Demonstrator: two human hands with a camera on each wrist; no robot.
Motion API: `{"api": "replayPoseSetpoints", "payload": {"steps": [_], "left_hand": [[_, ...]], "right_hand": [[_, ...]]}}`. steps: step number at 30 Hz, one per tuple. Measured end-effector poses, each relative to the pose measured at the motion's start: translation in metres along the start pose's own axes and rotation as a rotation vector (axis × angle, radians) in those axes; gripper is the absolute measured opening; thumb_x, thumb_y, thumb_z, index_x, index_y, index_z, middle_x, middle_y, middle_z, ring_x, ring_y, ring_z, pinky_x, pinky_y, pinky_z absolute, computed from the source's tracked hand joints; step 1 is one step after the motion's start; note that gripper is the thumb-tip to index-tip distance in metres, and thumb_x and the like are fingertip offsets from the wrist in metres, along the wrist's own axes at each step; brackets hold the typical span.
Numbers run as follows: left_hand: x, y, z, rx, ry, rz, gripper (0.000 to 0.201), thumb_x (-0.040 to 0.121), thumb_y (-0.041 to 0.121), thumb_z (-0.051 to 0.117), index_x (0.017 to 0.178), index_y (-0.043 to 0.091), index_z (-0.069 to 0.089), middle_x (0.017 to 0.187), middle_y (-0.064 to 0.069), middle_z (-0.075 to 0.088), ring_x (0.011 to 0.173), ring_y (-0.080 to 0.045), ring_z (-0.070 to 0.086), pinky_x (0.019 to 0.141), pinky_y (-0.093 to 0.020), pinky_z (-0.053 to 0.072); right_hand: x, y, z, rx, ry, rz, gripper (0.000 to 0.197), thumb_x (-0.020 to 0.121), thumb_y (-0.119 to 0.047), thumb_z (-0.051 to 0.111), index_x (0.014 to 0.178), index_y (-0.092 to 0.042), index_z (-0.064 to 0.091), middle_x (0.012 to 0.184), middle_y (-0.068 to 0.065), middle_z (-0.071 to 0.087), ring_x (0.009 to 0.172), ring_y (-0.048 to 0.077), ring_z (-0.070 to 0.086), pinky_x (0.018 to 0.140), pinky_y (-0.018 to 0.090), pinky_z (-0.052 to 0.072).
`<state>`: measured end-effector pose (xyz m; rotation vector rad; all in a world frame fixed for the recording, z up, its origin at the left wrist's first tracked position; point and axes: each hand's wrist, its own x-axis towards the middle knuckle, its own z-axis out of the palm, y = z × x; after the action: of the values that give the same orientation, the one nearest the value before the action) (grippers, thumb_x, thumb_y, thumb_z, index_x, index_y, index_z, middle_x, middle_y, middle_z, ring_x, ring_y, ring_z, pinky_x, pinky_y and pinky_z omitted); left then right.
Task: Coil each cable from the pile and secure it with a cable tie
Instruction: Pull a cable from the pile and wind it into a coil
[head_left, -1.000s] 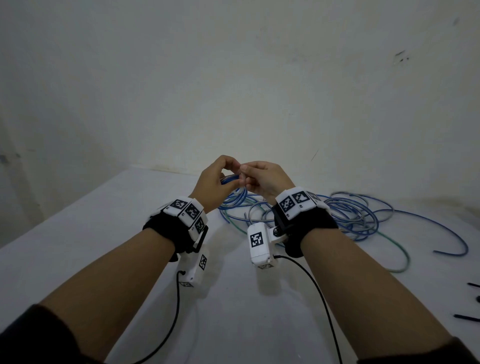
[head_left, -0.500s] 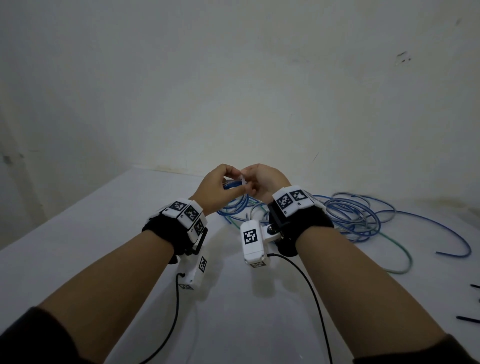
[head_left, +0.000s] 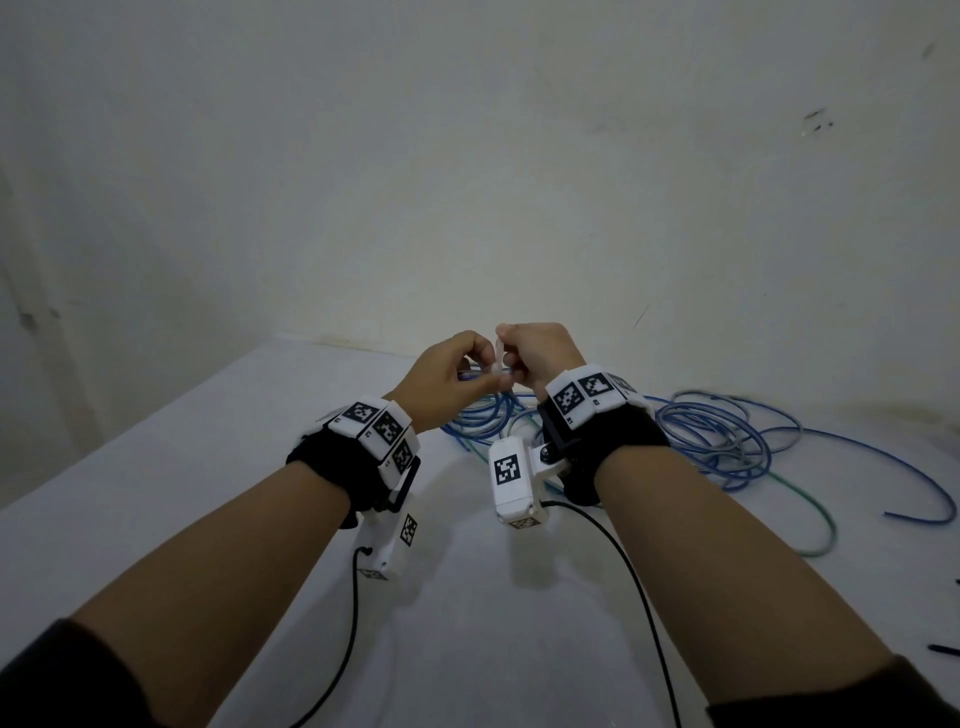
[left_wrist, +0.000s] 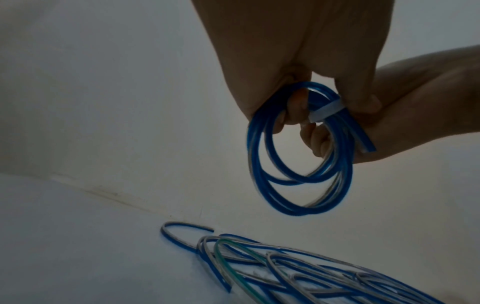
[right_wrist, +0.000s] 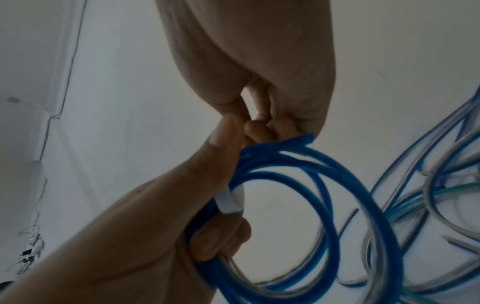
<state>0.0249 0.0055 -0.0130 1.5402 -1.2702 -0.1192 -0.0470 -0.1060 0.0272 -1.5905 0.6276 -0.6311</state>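
Both hands are raised above the white table (head_left: 208, 467) and meet at a small coil of blue cable (left_wrist: 298, 164). My left hand (head_left: 457, 371) grips the coil at its top, fingers curled through the loops. A white cable tie (left_wrist: 315, 112) is wrapped around the bundle beside those fingers. My right hand (head_left: 524, 353) pinches the tie's tail (head_left: 500, 351), which sticks up between the two hands. In the right wrist view the coil (right_wrist: 311, 185) hangs below the fingers, with the tie (right_wrist: 230, 200) against the left thumb. The loose cable pile (head_left: 717, 436) lies beyond the right wrist.
The pile holds several blue, grey and one green cable (head_left: 810, 509), spreading to the right. Black cable ties (head_left: 943, 649) lie at the table's right edge. A pale wall stands close behind the table. Black cords (head_left: 639, 597) trail from both wrist cameras.
Both hands have risen a little. The right hand has turned and drawn the white tie's tail upward; a second ago only the blue cable showed between the fingers.
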Motion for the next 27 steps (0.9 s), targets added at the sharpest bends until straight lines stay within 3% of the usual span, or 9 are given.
{"api": "replayPoseSetpoints", "payload": {"steps": [4,7,10,12,15,19,21,24,27], "left_hand": [[0.004,-0.003,-0.003,0.006,0.201,0.017,0.018,0.084,0.022,0.068,0.083,0.024,0.050,0.080,0.009,0.055,0.054,-0.001,0.043,0.058,-0.016,0.037],[0.003,-0.005,-0.004,0.008,0.206,0.026,0.019,0.084,0.022,0.068,0.090,0.021,0.050,0.081,0.010,0.054,0.054,0.002,0.045,0.057,-0.014,0.038],[0.001,-0.006,-0.007,0.009,0.100,0.005,0.026,0.080,0.021,0.072,0.094,0.021,0.050,0.088,0.005,0.056,0.071,-0.017,0.058,0.069,-0.029,0.049],[-0.001,-0.005,-0.009,0.008,0.038,0.011,0.023,0.082,0.015,0.070,0.092,0.021,0.050,0.089,0.001,0.057,0.073,-0.024,0.057,0.071,-0.033,0.049],[-0.001,-0.004,-0.009,-0.006,0.026,0.010,0.020,0.084,0.010,0.066,0.085,0.022,0.051,0.080,0.007,0.057,0.069,-0.013,0.055,0.068,-0.021,0.047],[-0.004,-0.002,-0.011,-0.004,0.009,0.022,0.023,0.085,0.009,0.066,0.084,0.024,0.049,0.081,0.008,0.057,0.064,0.003,0.056,0.067,-0.011,0.046],[-0.005,-0.001,-0.013,-0.003,0.028,0.023,0.023,0.085,0.009,0.066,0.085,0.025,0.049,0.084,0.004,0.058,0.072,-0.002,0.059,0.070,-0.015,0.049],[-0.006,-0.003,-0.016,0.008,0.122,0.008,0.021,0.085,0.012,0.066,0.085,0.026,0.050,0.089,-0.004,0.060,0.077,-0.019,0.058,0.076,-0.033,0.050],[-0.008,-0.005,-0.017,0.005,0.111,-0.009,0.021,0.084,0.013,0.067,0.086,0.026,0.051,0.090,-0.004,0.061,0.075,-0.018,0.059,0.075,-0.031,0.051]], "right_hand": [[-0.001,0.003,0.001,0.002,-0.138,-0.044,0.021,0.087,-0.017,0.061,0.067,-0.010,0.062,0.062,0.004,0.054,0.050,0.011,0.045,0.051,0.023,0.033],[-0.002,0.004,0.002,-0.060,-0.185,-0.083,0.015,0.088,-0.012,0.061,0.074,-0.010,0.067,0.064,0.002,0.060,0.050,0.008,0.048,0.050,0.020,0.034],[-0.002,0.004,0.004,-0.043,-0.134,-0.053,0.015,0.089,-0.007,0.056,0.075,-0.008,0.063,0.069,0.007,0.062,0.057,0.014,0.054,0.056,0.025,0.040],[-0.003,0.003,0.006,-0.055,-0.108,-0.026,0.021,0.088,-0.005,0.052,0.068,-0.008,0.059,0.068,0.009,0.060,0.058,0.016,0.054,0.054,0.026,0.038],[-0.002,0.003,0.009,-0.061,-0.077,-0.006,0.025,0.087,-0.005,0.051,0.064,-0.006,0.057,0.063,0.010,0.056,0.053,0.017,0.049,0.049,0.025,0.034],[-0.002,0.003,0.012,-0.060,-0.059,-0.013,0.025,0.090,-0.008,0.053,0.065,-0.009,0.055,0.064,0.007,0.053,0.057,0.019,0.048,0.055,0.028,0.040],[-0.002,0.003,0.014,-0.057,-0.055,-0.026,0.024,0.090,-0.014,0.056,0.067,-0.010,0.056,0.068,0.008,0.057,0.061,0.021,0.053,0.062,0.030,0.044],[-0.006,0.004,0.020,-0.035,-0.105,-0.034,0.018,0.086,-0.014,0.059,0.073,-0.002,0.062,0.077,0.019,0.058,0.072,0.027,0.052,0.070,0.037,0.041],[-0.005,0.004,0.022,-0.041,-0.121,-0.033,0.014,0.085,-0.005,0.056,0.072,-0.002,0.059,0.074,0.017,0.057,0.069,0.026,0.052,0.069,0.035,0.044]]}}
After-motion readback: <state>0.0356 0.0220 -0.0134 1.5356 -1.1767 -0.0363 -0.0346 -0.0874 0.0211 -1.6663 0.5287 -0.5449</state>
